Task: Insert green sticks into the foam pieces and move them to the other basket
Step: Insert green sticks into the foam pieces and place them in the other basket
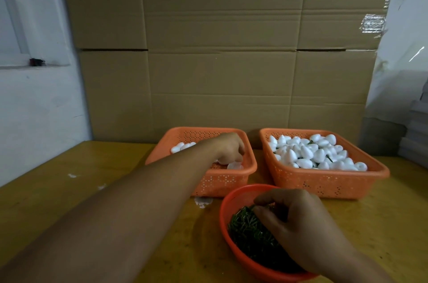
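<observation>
Head view: nearest, the right hand (298, 225) pinched green sticks (250, 234) in the round red bowl (225, 218). Farther, the left hand (228, 147) curled over foam pieces (183, 146) inside the left basket (222, 179); its grasp was unclear. The right basket (324, 182) held many stemmed pieces (310, 152).

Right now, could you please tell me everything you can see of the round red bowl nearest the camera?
The red bowl is round, looks like finely perforated plastic, and sits upright on the yellow-brown table, just in front of the two orange baskets. It holds a heap of short green sticks. The right hand reaches into it from above, fingers curled among the sticks, covering much of its right side. Its near rim is partly cut off by that arm.
</observation>
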